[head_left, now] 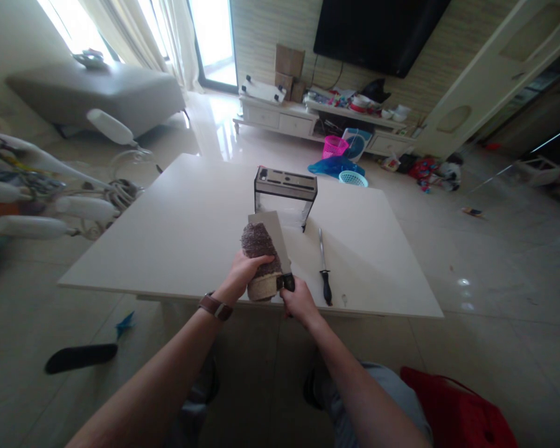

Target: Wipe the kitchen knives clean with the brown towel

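In my right hand [298,300] is the black handle of a cleaver [280,230], whose broad grey blade points away from me above the table. My left hand [245,274] grips a fuzzy brown cloth-like piece [260,239] with a beige lower band [264,287]. This piece lies against the blade and covers much of its left side; whether it wraps round the edge is hidden. To the right, a honing steel [325,267] with a black handle lies on the table. Just beyond the blade stands a knife block [285,183] with a slotted dark top and clear sides.
The white table [158,230] spans the space before me. A small clear item [344,300] lies near its front edge. On the floor are a pink basket [335,147], a light-blue basket [353,179] and a red bag [457,407]. White lamp-like arms [86,207] stand at left.
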{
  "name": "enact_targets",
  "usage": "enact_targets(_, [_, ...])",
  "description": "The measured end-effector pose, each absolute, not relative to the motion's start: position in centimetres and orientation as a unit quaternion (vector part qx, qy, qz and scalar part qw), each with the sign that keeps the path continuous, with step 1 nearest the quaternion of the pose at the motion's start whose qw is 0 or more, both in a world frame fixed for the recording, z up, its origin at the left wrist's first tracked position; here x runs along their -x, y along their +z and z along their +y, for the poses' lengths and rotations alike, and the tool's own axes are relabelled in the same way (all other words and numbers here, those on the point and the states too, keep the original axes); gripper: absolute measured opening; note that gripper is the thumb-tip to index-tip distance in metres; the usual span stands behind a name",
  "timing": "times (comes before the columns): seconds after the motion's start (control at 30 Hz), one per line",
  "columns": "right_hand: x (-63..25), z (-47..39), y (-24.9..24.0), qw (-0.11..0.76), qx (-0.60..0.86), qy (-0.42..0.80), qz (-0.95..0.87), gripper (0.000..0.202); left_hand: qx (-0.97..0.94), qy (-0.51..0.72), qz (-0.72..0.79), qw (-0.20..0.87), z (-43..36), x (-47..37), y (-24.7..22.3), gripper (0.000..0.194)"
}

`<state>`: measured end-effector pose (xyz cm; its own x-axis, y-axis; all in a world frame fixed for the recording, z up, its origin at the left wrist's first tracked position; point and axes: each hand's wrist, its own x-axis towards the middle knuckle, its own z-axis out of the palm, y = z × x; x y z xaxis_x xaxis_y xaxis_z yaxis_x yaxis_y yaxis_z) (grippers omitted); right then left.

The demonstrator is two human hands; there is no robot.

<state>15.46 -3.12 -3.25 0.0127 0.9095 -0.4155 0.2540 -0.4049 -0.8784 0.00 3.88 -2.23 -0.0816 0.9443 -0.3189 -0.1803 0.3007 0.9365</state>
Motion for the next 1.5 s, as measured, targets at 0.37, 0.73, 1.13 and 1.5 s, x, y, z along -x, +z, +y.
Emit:
enact_targets(0.37, [-15.39,-3.16,-3.06,0.309,0.638,0.541,-0.452,0.011,-0.339,0.479,0.567,0.579,3.82,-0.05,-2.04,0.052])
enact_targets(0.73, [-15.45,-3.16,-3.51,0.31,0.639,0.537,-0.455,0.01,-0.34,0.483,0.56,0.581,3.63,-0.16,-1.63,0.049])
enact_targets(1.13, [-15.4,-3.25,-3.44,0.31,0.636,0.547,-0.448,0.014,-0.336,0.483,0.556,0.587,3.64,-0.16,-1.66,0.048])
enact_targets(1.5, [-15.5,-3.23,-3.62,0.313,0.635,0.547,-0.447,0.014,-0.333,0.485,0.553,0.59,3.65,-0.23,-1.76,0.05])
